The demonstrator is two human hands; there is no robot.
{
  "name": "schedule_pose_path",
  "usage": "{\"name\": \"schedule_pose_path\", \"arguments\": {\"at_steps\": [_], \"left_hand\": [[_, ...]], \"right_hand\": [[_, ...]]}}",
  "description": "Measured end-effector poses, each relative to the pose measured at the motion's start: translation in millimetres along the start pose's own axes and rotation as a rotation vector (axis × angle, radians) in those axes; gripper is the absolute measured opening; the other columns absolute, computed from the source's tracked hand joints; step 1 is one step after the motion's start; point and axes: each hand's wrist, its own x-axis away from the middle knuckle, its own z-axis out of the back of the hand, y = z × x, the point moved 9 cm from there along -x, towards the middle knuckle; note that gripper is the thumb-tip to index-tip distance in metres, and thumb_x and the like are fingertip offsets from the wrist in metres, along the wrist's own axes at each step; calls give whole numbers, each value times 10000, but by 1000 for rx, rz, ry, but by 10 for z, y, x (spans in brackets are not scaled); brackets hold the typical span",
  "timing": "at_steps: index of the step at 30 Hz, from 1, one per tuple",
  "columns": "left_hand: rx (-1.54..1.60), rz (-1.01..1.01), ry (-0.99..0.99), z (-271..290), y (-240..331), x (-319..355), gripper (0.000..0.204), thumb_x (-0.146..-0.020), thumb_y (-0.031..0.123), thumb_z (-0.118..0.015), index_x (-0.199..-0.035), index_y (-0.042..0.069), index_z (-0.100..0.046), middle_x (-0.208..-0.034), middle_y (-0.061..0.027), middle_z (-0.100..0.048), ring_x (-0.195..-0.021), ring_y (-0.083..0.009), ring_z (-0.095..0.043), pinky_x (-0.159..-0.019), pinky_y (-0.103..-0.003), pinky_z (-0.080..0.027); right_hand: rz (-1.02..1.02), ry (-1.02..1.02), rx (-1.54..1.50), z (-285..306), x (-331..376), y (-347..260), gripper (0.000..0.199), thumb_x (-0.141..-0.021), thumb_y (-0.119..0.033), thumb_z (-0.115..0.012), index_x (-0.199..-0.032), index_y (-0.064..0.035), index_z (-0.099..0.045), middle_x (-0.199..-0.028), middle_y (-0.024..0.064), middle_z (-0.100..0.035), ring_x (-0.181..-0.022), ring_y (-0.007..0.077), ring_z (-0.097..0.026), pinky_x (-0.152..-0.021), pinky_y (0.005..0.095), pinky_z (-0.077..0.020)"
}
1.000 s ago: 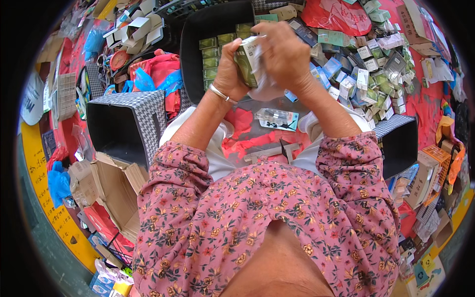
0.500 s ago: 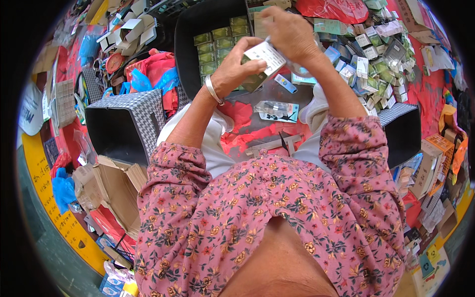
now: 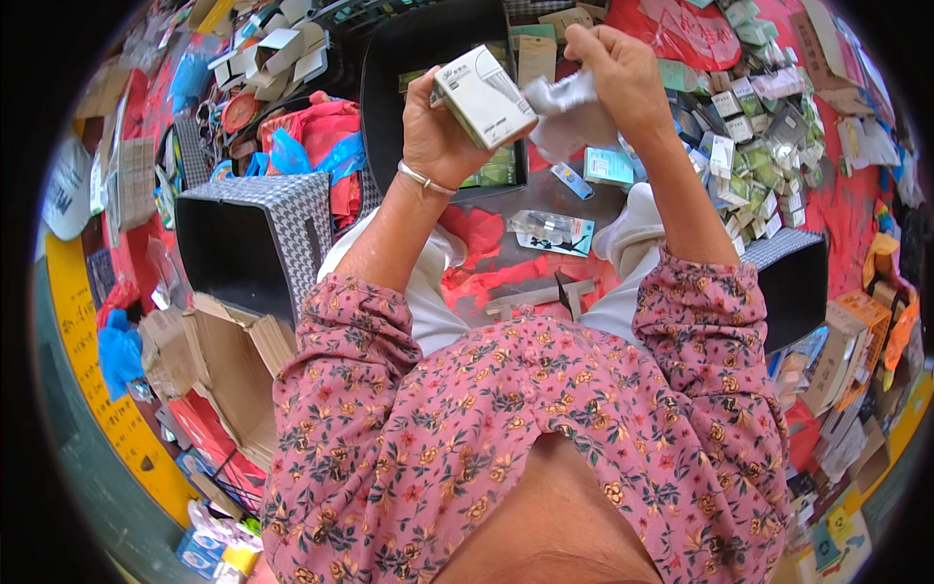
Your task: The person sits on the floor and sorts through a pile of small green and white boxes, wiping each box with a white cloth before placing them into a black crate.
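Observation:
My left hand (image 3: 435, 131) grips a small white carton (image 3: 484, 95) from below, tilted, with a bangle on the wrist. My right hand (image 3: 613, 60) pinches a crumpled clear plastic wrapper (image 3: 564, 117) that hangs beside the carton's right end. Both hands are raised over a black bin (image 3: 389, 88) holding green and tan packets. A flat blister pack (image 3: 553, 232) and a light blue packet (image 3: 609, 165) lie on the grey surface below the hands.
A houndstooth-sided black bin (image 3: 255, 243) stands at my left and another (image 3: 796, 282) at my right. An open cardboard box (image 3: 219, 365) lies lower left. Several small white and green cartons (image 3: 749, 146) are heaped on red cloth at upper right. Blue and red bags (image 3: 306, 146) sit at the left.
Both hands have risen and drawn apart. The white carton now shows free in my left hand, and my right hand has pulled the plastic wrapper off to the right.

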Motion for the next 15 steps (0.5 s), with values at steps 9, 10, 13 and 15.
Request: {"name": "schedule_pose_path", "arguments": {"at_steps": [9,10,13,15], "left_hand": [[-306,-262,389,476,313,33,296,-859,304,-463,-1006,56,-531,-939,-75,-603,-880,-213,-585,-825,-350,-451],[-334,-224,406,532,274,17,339,-859,344,-480,-1025,50,-516,-952,-75,-592,-887,-212,-580,-808,-376,-456],[-293,-96,586,447,175,216,420,-845,412,-508,-1064,53,-506,-958,-58,-568,-936,-171,-508,-891,-379,-369],[-363,-87,634,562,230,233,362,-856,346,-503,-1070,54,-516,-930,-47,-558,-917,-157,-488,-882,-345,-346]], "right_hand": [[-52,-335,265,-952,303,44,544,-577,-405,-720,-906,11,-599,-743,154,-625,-663,233,-614,-635,349,-468],[-162,-411,128,-991,285,215,493,-585,-348,-724,-900,13,-608,-754,132,-629,-664,197,-605,-637,321,-464],[-549,-498,-339,-1047,272,571,301,-703,-214,-647,-922,-10,-616,-800,88,-625,-711,155,-585,-664,265,-456],[-726,-453,-538,-1010,211,672,314,-733,-229,-635,-941,4,-601,-815,106,-625,-712,184,-597,-665,313,-496]]}}
